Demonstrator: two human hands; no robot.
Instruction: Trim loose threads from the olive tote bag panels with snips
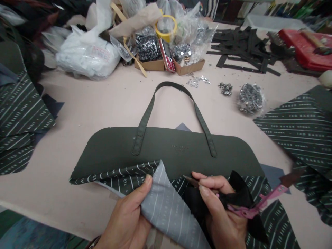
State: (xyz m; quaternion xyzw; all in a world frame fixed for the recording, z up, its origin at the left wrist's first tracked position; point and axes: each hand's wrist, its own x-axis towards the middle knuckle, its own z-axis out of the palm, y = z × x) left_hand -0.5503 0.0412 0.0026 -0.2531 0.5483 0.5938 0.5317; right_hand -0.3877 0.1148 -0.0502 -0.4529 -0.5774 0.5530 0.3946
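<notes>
A dark green bag panel [119,145] with a looped strap handle [147,116] lies flat on the table in front of me. Striped lettered lining cloth [168,204] is attached along its near edge, its grey underside folded up. My left hand [132,211] pinches a fold of this lining between thumb and fingers. My right hand [220,204] grips a pink-handled tool [250,211] with a pointed metal tip, its exact kind unclear. The tip rests close to the lining at the panel's near edge. Black cloth [238,190] bunches around the right hand, partly hiding the tool.
Similar lining pieces lie at the left [23,121] and right [293,124]. Behind the strap are a bag of metal parts [251,98], loose metal pieces [198,81], cardboard boxes [190,67] and a white plastic bundle [86,52]. Black strips [241,45] and a red tray [303,52] sit far right.
</notes>
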